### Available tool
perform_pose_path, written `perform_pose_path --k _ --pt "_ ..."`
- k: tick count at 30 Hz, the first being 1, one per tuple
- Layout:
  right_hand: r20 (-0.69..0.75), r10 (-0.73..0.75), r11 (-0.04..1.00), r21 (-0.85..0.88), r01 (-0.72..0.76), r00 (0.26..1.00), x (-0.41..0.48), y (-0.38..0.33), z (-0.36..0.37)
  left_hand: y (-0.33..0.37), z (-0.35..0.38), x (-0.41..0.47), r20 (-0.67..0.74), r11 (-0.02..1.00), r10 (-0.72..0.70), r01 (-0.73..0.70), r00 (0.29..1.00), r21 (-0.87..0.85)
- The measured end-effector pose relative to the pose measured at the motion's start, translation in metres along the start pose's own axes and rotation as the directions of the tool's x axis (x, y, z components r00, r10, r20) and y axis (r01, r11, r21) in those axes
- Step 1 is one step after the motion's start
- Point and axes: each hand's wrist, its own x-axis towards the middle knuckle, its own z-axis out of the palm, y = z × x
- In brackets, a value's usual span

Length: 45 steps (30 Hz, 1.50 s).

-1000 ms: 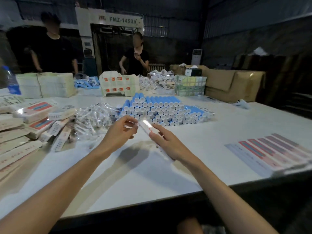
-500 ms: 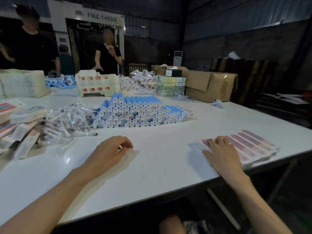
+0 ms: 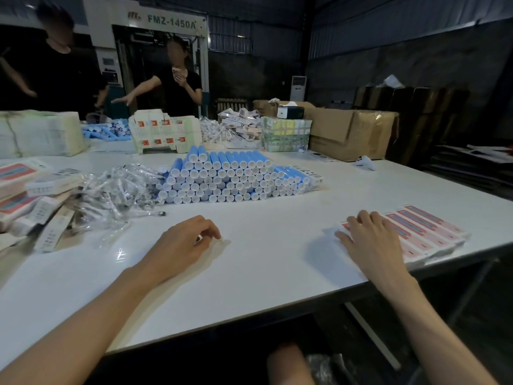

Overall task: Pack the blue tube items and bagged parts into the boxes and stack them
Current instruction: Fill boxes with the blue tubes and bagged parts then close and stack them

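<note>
The left hand (image 3: 181, 245) is resting on the white table (image 3: 263, 273) near its front edge, its fingers (image 3: 211, 228) loosely curled with the tips down on the surface and holding nothing that can be seen. The right hand (image 3: 370, 240) is lying palm down on the near end of a fanned stack of flat box blanks (image 3: 429, 232) printed in red and blue, which is sitting at the table's right edge; its fingers (image 3: 364, 218) are stretched out and spread, pressing on the top blank rather than gripping it. The blue tubes (image 3: 230, 176) are lying in a neat pile at the middle of the table, white caps facing the camera, well beyond both hands. Just to the left of that pile, and touching it, the bagged parts (image 3: 122, 190) are lying in a loose clear-plastic heap. Further left, filled boxes (image 3: 41, 190) are leaning against one another in an untidy heap at the table's left edge. Across the table two people in dark shirts are standing behind more stacked stock, and brown cardboard cartons (image 3: 349, 132) are sitting at the far right corner.
</note>
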Motion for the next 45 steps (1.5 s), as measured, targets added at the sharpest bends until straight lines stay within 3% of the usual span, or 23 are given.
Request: perform_pose_path --k 5,12,15,18,21,26,29,33,37,42,45 --pt "-0.132 -0.070 0.902 0.416 0.119 0.989 0.033 -0.068 -0.034 0.004 -0.002 0.001 -0.032 0.999 -0.043 0.043 0.999 -0.002" --pt "-0.334 -0.163 0.525 0.767 0.368 0.928 0.069 -0.210 -0.079 0.007 -0.025 0.012 -0.110 0.978 -0.170 0.181 0.979 0.102" --pt "-0.313 -0.125 0.327 0.883 0.337 0.942 0.075 -0.269 -0.089 -0.009 -0.045 0.010 -0.133 0.944 -0.282 0.300 0.950 0.140" --pt "-0.261 -0.082 0.229 0.934 0.273 0.962 0.071 -0.311 -0.081 -0.028 -0.068 0.003 -0.211 0.891 -0.380 0.418 0.900 0.178" --pt "-0.192 -0.146 0.217 0.951 0.221 0.971 0.064 -0.334 -0.060 -0.049 -0.093 -0.007 -0.375 0.825 -0.418 0.518 0.828 0.224" --pt "-0.235 -0.229 0.250 0.924 0.291 0.945 0.064 -0.341 -0.047 -0.086 -0.145 0.005 -0.609 0.693 -0.284 0.598 0.740 0.403" --pt "-0.285 -0.295 0.283 0.885 0.369 0.912 0.061 -0.343 -0.047 -0.113 -0.171 0.025 -0.601 0.548 -0.368 0.687 0.710 0.477" --pt "-0.237 -0.297 0.249 0.916 0.315 0.925 0.067 -0.343 -0.041 -0.157 -0.190 0.042 -0.446 0.404 -0.627 0.756 0.639 0.515" --pt "-0.159 -0.284 0.195 0.956 0.219 0.946 0.070 -0.344 -0.037 -0.183 -0.189 0.045 -0.330 0.372 -0.718 0.739 0.613 0.562" --pt "-0.153 -0.311 0.168 0.963 0.212 0.938 0.070 -0.345 -0.037 -0.176 -0.197 0.042 -0.498 0.381 -0.600 0.771 0.626 0.510" --pt "-0.148 -0.311 0.156 0.966 0.204 0.939 0.071 -0.345 -0.037 -0.157 -0.205 0.034 -0.559 0.459 -0.529 0.769 0.639 0.445"
